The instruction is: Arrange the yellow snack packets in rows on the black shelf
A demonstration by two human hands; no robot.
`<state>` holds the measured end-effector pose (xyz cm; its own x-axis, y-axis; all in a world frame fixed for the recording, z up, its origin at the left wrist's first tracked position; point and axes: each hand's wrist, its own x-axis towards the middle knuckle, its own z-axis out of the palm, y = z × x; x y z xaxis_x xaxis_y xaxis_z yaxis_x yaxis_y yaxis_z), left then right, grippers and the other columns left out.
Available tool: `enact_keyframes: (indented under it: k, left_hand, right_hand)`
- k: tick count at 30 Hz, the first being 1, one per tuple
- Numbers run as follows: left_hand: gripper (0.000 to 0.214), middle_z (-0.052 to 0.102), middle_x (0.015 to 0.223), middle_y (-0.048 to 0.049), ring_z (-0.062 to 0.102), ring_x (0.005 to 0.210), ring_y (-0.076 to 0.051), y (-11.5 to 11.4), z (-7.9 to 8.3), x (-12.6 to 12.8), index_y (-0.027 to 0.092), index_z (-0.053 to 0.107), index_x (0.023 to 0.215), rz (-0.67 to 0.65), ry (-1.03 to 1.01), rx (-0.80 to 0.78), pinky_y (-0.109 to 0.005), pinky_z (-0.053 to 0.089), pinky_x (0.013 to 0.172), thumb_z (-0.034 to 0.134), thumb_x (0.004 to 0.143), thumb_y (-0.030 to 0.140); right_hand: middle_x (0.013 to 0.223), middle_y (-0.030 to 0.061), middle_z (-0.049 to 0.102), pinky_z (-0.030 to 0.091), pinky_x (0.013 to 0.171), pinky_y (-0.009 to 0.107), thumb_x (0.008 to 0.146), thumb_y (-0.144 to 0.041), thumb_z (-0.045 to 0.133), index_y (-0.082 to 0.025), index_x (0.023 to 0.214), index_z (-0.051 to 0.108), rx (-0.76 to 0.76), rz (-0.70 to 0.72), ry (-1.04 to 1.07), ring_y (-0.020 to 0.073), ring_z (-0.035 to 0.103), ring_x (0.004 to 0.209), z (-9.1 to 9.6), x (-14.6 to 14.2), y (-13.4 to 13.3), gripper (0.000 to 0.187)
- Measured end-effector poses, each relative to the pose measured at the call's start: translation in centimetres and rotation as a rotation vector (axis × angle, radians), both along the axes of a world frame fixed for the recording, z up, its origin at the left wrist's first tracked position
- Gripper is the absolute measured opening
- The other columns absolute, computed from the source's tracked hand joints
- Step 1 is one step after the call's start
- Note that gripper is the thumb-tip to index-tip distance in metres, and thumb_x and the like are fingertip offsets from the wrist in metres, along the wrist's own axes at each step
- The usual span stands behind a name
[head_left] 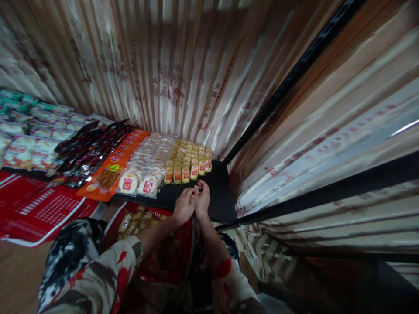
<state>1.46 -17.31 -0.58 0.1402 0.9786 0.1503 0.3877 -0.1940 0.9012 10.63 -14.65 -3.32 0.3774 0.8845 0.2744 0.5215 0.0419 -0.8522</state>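
Note:
My left hand [185, 204] and my right hand [203, 199] meet over the bare front of a black shelf [221, 192]. The fingers of both are curled in and touch at the tips; whatever may be between them is hidden. Just beyond my fingertips stand rows of small yellow snack packs [185, 172] with red labels. To their left lie clear-wrapped round white crackers [150, 185]. Below my forearms, a red bag [162, 266] holds more loose yellow-wrapped packs [139, 221].
Further left are an orange pretzel-stick bag [104, 179], dark shiny packets [88, 152] and white snack bags [19, 152]. A red printed bag [42, 205] hangs in front of them. Striped sheeting [170, 78] and black metal bars [327, 189] enclose the back and right.

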Motion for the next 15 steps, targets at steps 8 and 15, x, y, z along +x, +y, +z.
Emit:
enact_keyframes:
  k: [8,15]
  left_hand:
    - [0.028,0.058,0.106,-0.0081,0.051,0.103,-0.018,-8.8,-3.1,-6.7,0.019,0.057,0.101,-0.061,-0.065,0.028,-0.031,0.039,0.094,0.034,0.085,0.023]
    - [0.014,0.057,0.060,-0.0021,0.056,0.069,-0.020,-9.3,-8.8,-11.6,0.020,0.055,0.056,0.208,-0.012,-0.490,-0.034,0.042,0.076,0.052,0.068,0.011]
  right_hand:
    - [0.092,0.0065,0.059,0.043,0.082,0.029,0.087,-0.030,0.032,-0.021,0.090,0.058,-0.080,0.197,-0.040,0.0170,0.056,0.089,-2.3,-5.2,-9.3,0.027]
    - [0.081,0.0082,0.065,0.042,0.079,0.033,0.080,-0.019,0.044,-0.021,0.075,0.063,-0.452,0.464,-0.175,0.0212,0.059,0.080,-7.4,-8.9,-11.5,0.019]
